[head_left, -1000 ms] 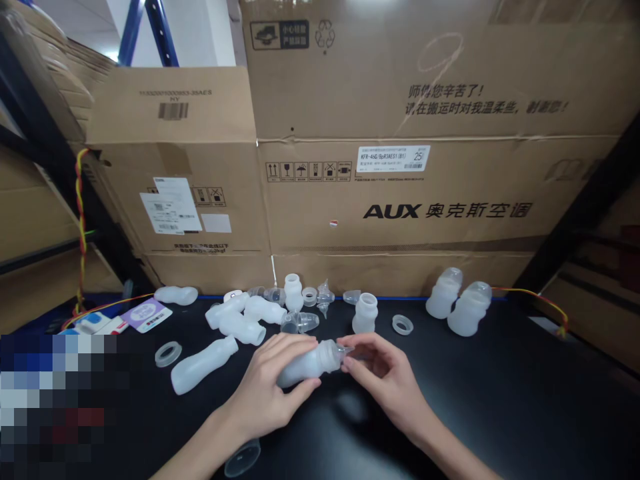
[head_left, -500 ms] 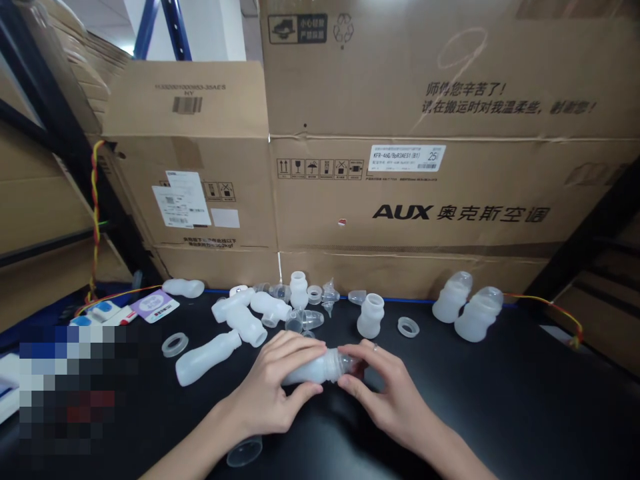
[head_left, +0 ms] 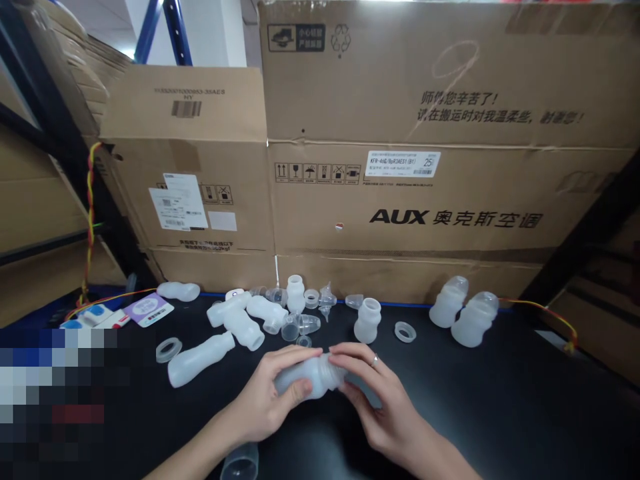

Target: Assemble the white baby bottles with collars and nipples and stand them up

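Closest to me on the black table (head_left: 500, 407) there's a clear plastic cup (head_left: 240, 462), partly cut off by the bottom edge of the view and just under my left forearm. My left hand (head_left: 265, 397) is wrapped round the body of a frosted bottle (head_left: 316, 385), fingers over the top, thumb pressed on the near side. The bottle is tipped over on its side in front of me, mouth end pointing right. My right hand (head_left: 377, 393) is curled over that end, fingertips on the ridged neck; whatever sits under those fingers is mostly hidden, so can't tell you much there. There's a finger ring (head_left: 375, 360) on that hand, btw.

A bit past my left hand, a long bottle (head_left: 200, 359) lies on its side, with a loose collar (head_left: 169, 350) just beside it. Beyond my hands, a short open bottle (head_left: 367, 321) stands upright, and another collar (head_left: 405, 332) lies to its right. Left of those it's a jumble: a pile of white bottles (head_left: 243, 327) and some clear caps (head_left: 310, 324). Over on the right, two capped bottles stand near each other, the front one (head_left: 474, 325) and the back one (head_left: 447, 307). Behind everything, big cardboard (head_left: 320, 227) with AUX printed on it.
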A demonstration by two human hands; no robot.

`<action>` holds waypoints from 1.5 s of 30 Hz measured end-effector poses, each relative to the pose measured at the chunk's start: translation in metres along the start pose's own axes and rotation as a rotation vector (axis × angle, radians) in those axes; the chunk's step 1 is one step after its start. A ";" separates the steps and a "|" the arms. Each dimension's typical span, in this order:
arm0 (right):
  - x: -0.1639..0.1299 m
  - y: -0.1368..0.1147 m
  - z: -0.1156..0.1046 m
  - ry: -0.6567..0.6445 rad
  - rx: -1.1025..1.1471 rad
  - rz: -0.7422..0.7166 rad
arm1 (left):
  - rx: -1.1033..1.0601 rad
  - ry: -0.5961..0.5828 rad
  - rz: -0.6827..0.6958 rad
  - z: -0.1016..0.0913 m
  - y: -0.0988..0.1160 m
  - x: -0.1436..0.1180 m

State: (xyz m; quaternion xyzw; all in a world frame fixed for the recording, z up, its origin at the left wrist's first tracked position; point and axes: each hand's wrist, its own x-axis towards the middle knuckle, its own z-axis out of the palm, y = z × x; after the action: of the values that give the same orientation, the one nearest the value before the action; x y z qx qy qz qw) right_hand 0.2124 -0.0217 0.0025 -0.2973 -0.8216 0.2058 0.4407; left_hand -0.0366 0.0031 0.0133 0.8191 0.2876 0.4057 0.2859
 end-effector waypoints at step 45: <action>0.036 0.077 0.040 0.173 -0.005 0.256 | 0.642 0.036 0.183 -0.019 -0.020 0.011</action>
State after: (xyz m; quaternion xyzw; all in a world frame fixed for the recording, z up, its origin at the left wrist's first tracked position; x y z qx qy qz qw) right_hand 0.1869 0.0562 -0.0431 -0.4172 -0.7365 0.2322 0.4792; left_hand -0.0517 0.0285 0.0146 0.8824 0.3311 0.3331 -0.0293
